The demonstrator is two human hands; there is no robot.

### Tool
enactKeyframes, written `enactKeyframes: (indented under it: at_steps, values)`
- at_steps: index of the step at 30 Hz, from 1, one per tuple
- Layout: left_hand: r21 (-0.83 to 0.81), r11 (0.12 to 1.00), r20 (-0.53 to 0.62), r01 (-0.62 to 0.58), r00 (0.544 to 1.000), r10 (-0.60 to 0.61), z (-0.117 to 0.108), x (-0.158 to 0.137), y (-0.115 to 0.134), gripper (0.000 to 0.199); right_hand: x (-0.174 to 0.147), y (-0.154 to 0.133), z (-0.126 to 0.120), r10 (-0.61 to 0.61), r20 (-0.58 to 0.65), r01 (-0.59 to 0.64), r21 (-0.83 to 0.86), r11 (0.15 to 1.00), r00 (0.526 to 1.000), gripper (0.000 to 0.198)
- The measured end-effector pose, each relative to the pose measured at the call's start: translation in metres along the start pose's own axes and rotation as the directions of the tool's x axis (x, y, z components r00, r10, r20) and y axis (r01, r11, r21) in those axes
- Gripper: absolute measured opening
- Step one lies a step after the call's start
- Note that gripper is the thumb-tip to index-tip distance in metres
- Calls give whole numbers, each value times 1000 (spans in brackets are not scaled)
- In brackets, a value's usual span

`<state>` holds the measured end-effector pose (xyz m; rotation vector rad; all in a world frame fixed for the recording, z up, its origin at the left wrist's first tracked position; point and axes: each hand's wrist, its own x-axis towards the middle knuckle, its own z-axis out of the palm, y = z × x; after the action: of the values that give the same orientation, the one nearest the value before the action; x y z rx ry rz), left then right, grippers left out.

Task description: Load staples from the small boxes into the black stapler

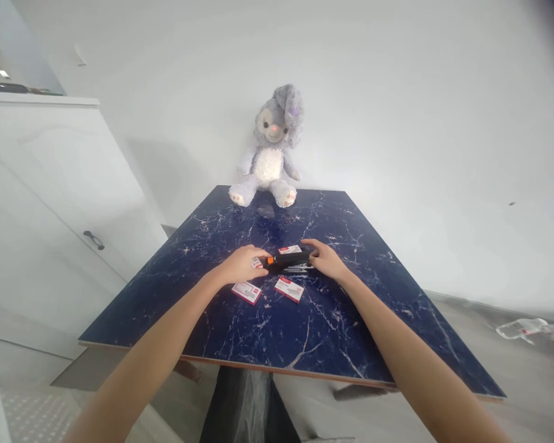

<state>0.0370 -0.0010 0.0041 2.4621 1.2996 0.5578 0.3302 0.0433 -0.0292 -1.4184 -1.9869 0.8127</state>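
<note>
A black stapler (290,258) with an orange part at its left end lies across the middle of the dark blue marbled table (277,335), between my two hands. My left hand (244,264) closes its thumb and fingers on the orange end. My right hand (325,259) grips the opposite end, its index finger stretched out above. Bare metal shows along the stapler's lower side. Around it are small red-and-white boxes: one box (290,250) just behind, one box (289,289) in front, another box (246,293) at front left. A further box (257,263) is partly hidden by my left hand.
A grey plush rabbit (270,144) sits at the table's far edge against the white wall. To the left stands a white cabinet (50,215) with a dark handle. Clear plastic bottles (521,328) lie on the floor at right.
</note>
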Motion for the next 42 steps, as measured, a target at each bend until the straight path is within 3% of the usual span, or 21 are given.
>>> enactKeyframes:
  at_steps: [3,7,11,17,23,27,30,33,37,42]
  values:
    - [10,1000,-6,28,1000,-28,-6,-1,-6,40,17,-6,-7,-74,114,80,-47,996,991,65]
    - [3,997,2,78,997,-78,-14,-3,-21,42,29,-9,-8,-155,163,167,-62,984,974,43]
    - [-60,992,-2,112,994,-112,-17,-5,-34,42,29,-2,-2,-113,76,116,-31,993,991,41]
    - [-268,945,-2,185,981,-193,-12,-5,-50,26,27,2,6,-104,-7,104,0,995,995,35]
    - [-531,820,-159,214,925,-345,-5,-6,-55,35,22,5,4,-40,-139,75,258,963,990,44]
    - [-407,894,-244,189,920,-306,-3,-4,-48,35,17,9,5,-3,-234,92,372,924,972,47]
    - [-235,959,-381,158,893,-240,-2,-2,-38,32,8,2,7,-79,-279,165,303,939,957,46]
    - [-117,987,-493,106,857,-150,-4,-2,-21,28,-5,-14,8,-199,-348,256,126,958,916,40]
    - [-44,999,-525,4,851,-27,-3,-3,6,25,-18,-36,10,-327,-477,341,-59,938,816,38]
    - [-124,991,-517,-52,856,-20,7,-3,26,27,-29,-53,17,-538,-416,514,-179,839,734,40]
